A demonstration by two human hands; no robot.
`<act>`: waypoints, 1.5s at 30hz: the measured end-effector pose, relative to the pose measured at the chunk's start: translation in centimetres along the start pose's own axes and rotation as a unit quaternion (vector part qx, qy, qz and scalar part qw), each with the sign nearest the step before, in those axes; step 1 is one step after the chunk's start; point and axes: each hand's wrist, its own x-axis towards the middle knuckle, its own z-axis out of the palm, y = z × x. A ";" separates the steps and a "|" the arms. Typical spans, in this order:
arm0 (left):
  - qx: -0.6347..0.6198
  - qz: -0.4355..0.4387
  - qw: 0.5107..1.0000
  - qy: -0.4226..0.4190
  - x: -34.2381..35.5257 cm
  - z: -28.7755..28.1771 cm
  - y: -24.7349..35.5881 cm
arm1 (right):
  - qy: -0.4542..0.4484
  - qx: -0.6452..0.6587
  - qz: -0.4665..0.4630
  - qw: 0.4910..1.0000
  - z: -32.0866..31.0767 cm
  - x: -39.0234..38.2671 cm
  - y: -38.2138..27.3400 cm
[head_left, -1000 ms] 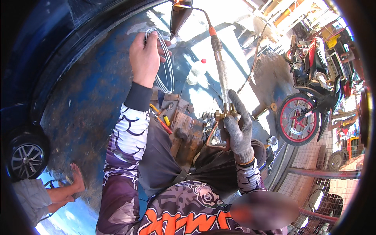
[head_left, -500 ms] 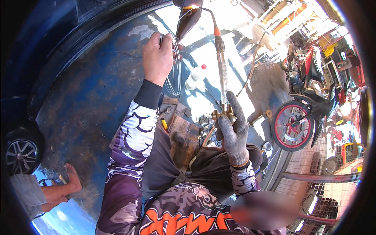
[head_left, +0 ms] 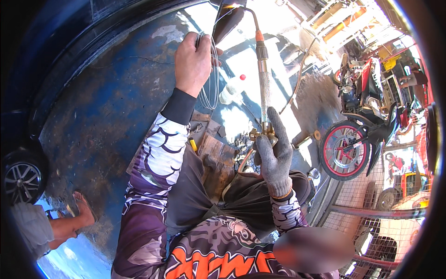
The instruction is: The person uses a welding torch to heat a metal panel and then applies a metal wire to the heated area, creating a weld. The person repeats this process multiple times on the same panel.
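My bare left hand (head_left: 193,65) is closed around a coil of thin silvery wire (head_left: 214,95), whose loops hang below the fingers. One strand of the wire runs up to a small orange glow (head_left: 231,6) at the top edge. There the bent tip of a gas welding torch (head_left: 265,88) meets a dark metal piece (head_left: 228,25); its far end is cut off by the view. My right hand (head_left: 276,165), in a grey knit glove, grips the torch by its brass valve end, thumb and forefinger stretched along it.
A dark vehicle (head_left: 83,42) with a wheel (head_left: 23,181) fills the left side. Beside it shows another person's bare leg (head_left: 69,229). Wooden boards (head_left: 217,162) lie between my knees. A hose (head_left: 301,76) crosses the floor; a motorcycle (head_left: 360,125) and wire mesh stand right.
My left hand with the wire has shifted slightly up and to the right. The torch tip has moved a little right, its handle staying in my right hand.
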 end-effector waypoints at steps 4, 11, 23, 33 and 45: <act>0.004 0.001 1.000 0.000 0.1 0.2 -0.3 | 0.004 -0.007 -0.020 1.000 0.1 0.2 0.4; 0.011 0.011 1.000 0.000 0.2 0.0 -0.4 | 0.002 0.015 -0.008 1.000 0.3 0.0 0.4; 0.019 0.007 1.000 0.004 0.2 -0.1 -0.3 | -0.001 0.014 -0.014 1.000 0.4 0.1 0.6; 0.009 0.004 1.000 0.004 0.0 -0.1 -0.1 | -0.003 0.014 -0.023 1.000 0.3 0.2 0.7; 0.012 0.010 1.000 0.000 0.3 -0.2 -0.6 | 0.001 0.009 -0.012 1.000 0.5 0.3 0.5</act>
